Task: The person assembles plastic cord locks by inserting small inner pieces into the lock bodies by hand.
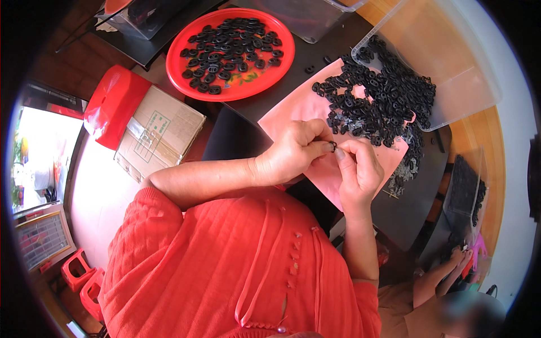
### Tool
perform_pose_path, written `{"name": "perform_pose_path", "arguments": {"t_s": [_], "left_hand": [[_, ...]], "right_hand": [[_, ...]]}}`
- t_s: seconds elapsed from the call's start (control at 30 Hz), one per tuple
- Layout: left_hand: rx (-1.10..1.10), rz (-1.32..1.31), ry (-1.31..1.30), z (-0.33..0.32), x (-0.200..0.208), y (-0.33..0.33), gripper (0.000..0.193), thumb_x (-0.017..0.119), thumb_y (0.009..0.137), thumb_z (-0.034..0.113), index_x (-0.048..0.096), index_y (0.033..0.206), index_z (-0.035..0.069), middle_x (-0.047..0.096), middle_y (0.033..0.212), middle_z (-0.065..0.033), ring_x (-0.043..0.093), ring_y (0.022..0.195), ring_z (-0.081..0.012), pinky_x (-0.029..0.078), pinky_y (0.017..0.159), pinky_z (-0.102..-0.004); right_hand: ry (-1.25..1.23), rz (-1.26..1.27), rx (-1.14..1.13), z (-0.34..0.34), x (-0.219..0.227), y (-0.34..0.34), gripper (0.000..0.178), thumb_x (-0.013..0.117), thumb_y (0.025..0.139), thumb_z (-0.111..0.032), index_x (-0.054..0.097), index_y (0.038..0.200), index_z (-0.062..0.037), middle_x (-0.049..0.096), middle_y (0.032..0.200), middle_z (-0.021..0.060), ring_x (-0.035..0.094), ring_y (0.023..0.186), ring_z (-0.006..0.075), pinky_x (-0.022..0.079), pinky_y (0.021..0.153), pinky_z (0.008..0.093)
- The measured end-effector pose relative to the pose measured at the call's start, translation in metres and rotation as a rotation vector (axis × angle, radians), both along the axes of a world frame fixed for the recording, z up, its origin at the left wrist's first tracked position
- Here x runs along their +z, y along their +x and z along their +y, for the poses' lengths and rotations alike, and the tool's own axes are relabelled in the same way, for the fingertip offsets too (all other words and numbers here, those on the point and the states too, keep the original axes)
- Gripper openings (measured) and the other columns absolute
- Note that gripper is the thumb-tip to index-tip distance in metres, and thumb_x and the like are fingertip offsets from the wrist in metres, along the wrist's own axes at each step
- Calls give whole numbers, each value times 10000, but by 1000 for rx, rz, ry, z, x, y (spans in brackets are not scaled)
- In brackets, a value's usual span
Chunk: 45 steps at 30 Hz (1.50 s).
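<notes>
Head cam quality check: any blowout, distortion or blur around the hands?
Head view: strong fisheye with dark vignette corners; table edges bend near the rim. The bright area at far left is blown out. The left hand and right hand are sharp and evenly lit; the small black part between them is tiny.

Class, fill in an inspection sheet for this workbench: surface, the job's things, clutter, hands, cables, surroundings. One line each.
Surface: dark table with a pink sheet on it.
Job's things: small black part pinched between both hands; loose black parts spilling from a tipped clear bin; red tray of more parts.
Clutter: cardboard box, red lid, second clear bin.
Hands: left hand and right hand meet over the pink sheet, fingertips closed on the part.
Cables: nothing seen.
Surroundings: red stools on the floor; another person's hands at lower right.
</notes>
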<state>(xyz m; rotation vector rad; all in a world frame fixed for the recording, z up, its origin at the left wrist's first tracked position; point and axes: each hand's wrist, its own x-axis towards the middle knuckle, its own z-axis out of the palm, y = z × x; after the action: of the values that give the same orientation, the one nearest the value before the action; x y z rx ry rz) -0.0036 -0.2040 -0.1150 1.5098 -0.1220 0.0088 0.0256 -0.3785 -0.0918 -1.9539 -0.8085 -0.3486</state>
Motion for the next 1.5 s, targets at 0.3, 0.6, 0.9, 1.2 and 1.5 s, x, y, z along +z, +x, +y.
{"name": "perform_pose_path", "arguments": {"t_s": [0.3,0.6,0.9,1.2,1.5], "left_hand": [[5,-101,90,1,-5,1,61,635,924,0,630,984,-11,636,843,-41,605,770,-98,498,675,-269],[-92,173,-170,2,10,1,95,614,1007,101,615,1017,7,583,794,1,577,659,-57,486,543,-217],[31,196,-561,7,13,7,80,593,1001,83,588,982,6,607,789,-35,618,707,-128,499,626,-264],[122,20,-597,-12,17,54,142,537,1033,110,594,1046,-19,668,968,-114,667,916,-219,539,837,-358],[15,311,-835,-32,39,48,115,538,1026,141,564,1038,29,655,995,-155,676,954,-275,564,837,-386]], "right_hand": [[5,157,43,5,7,1,66,643,894,45,592,873,10,576,753,67,539,640,153,432,576,299],[-604,-245,-85,14,25,101,124,746,838,-120,659,852,-33,638,839,91,645,784,279,515,681,407],[-118,154,-46,-1,26,83,100,743,837,10,697,917,-28,615,778,7,567,674,95,460,651,232],[315,620,-129,-7,23,45,63,675,896,1,702,952,-5,684,818,20,606,697,77,412,604,206],[602,774,-16,13,0,-3,87,641,917,24,682,994,20,679,863,53,635,712,104,460,605,202]]}}
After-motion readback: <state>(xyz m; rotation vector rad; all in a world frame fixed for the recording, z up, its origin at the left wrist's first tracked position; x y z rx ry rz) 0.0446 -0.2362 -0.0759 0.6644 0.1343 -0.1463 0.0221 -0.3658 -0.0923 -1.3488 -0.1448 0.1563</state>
